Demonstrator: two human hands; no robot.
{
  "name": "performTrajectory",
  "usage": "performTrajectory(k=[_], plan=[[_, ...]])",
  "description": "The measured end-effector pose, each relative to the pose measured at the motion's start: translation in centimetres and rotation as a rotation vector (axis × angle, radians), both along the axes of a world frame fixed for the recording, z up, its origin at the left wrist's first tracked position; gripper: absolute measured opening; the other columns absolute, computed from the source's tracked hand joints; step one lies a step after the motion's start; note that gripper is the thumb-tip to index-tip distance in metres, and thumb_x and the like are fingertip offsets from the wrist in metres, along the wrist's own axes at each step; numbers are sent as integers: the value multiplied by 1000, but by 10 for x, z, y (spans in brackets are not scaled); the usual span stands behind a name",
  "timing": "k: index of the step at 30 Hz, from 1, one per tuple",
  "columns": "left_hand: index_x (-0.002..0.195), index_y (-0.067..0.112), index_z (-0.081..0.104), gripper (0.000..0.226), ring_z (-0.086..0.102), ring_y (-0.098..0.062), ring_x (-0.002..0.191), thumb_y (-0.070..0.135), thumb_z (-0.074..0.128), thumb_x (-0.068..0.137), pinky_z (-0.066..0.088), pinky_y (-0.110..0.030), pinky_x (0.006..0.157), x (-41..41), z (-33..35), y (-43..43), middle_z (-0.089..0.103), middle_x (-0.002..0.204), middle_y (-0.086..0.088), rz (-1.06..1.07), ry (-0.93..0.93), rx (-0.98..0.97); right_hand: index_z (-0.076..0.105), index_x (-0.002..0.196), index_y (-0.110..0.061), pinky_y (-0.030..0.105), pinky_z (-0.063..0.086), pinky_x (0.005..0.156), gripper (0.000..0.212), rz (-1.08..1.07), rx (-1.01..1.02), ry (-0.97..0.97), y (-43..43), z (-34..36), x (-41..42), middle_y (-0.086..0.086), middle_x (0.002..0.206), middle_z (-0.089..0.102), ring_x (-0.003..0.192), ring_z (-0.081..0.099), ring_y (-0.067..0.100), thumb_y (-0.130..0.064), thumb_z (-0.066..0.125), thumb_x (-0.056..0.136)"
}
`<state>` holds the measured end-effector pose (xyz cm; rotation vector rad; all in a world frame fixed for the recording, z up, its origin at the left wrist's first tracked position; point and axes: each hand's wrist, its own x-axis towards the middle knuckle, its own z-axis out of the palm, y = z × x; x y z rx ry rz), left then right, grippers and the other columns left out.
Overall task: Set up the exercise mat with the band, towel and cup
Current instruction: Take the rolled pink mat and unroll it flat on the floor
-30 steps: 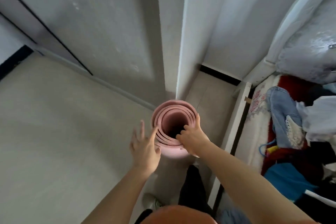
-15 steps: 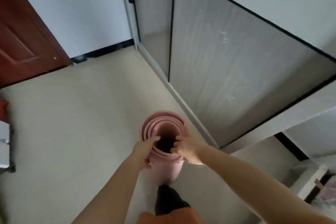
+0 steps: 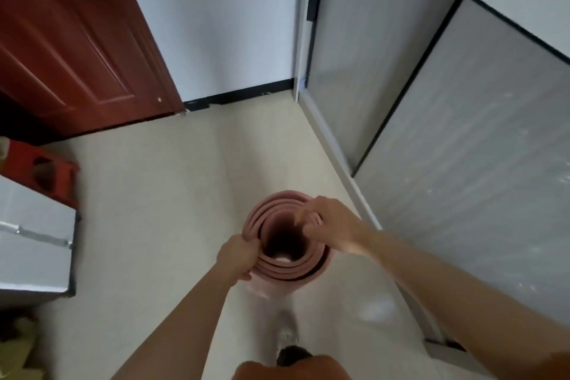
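Over the pale floor (image 3: 154,225), beside the frosted sliding door (image 3: 462,163), you hold the rolled pink exercise mat (image 3: 287,268) upright. Your left hand (image 3: 237,256) grips its near-left rim, fingers curled over the outer layers; your right hand (image 3: 331,225) grips the far-right rim with curled fingers.

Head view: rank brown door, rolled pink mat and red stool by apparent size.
1. brown door.
2. rolled pink mat, nearest the camera.
3. red stool, partly hidden; mat versus stool is unsure.
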<state>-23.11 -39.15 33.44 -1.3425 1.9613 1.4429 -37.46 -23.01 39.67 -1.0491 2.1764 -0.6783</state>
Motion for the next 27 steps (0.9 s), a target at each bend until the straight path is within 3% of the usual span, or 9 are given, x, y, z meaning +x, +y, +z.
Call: performTrajectory(k=[2,4,5,7,11,14,17,21,27], plan=[[111,14,58,33,69,-29,80,34,44,89,62,-39,72,-19,8,-31,68,99,-9,-65,11,-83,60,121,-25,31,42,95,46,-87,47,130,-40,2,-31,-5,120,61,116,51,15,-38,66,77],[109,16,57,30,69,-29,79,34,42,90,61,-39,75,-38,15,-61,68,95,-8,-138,36,-176,33,147,-24,39,37,107,88,-117,251,105,-80,0,-55,2,148,41,136,36,24,-47,74,73],[108,17,57,29,69,-28,80,34,41,91,60,-39,77,-48,16,-84,68,93,-6,-173,59,-213,20,152,-24,43,37,108,105,-108,341,87,-106,-4,-66,3,153,34,139,33,27,-52,77,69],[108,20,58,28,65,-26,82,33,40,91,55,-35,78,-67,18,-127,66,88,0,-250,93,-272,9,154,-26,45,42,104,117,-96,431,97,-154,-14,-78,7,153,32,135,39,32,-57,78,65],[105,24,60,24,60,-22,83,29,41,90,43,-29,72,-100,22,-217,62,82,6,-325,134,-336,25,148,-21,37,50,82,96,-181,472,45,-238,-27,-96,9,134,51,109,56,29,-51,71,69],[100,28,59,20,61,-23,86,27,41,91,47,-32,75,-125,23,-291,67,89,3,-389,163,-334,53,115,-15,32,48,70,48,-204,505,-4,-304,-32,-103,7,106,63,90,60,24,-41,62,77],[115,28,58,29,61,-24,93,25,41,92,47,-31,79,-146,21,-352,68,105,-2,-421,165,-344,53,93,-18,31,44,68,21,-256,457,41,-361,-41,-108,5,98,64,87,59,25,-37,56,84],[124,24,56,34,60,-30,104,23,43,93,43,-28,78,-193,12,-432,66,116,-7,-514,147,-389,46,90,-20,31,40,68,14,-332,430,94,-425,-52,-130,7,100,64,85,56,26,-33,50,87],[113,23,59,31,59,-29,103,13,44,88,41,-28,77,-275,-9,-498,67,111,-6,-644,195,-350,48,106,-14,33,39,66,22,-469,393,132,-477,-77,-174,10,92,62,86,59,32,-31,45,93]])
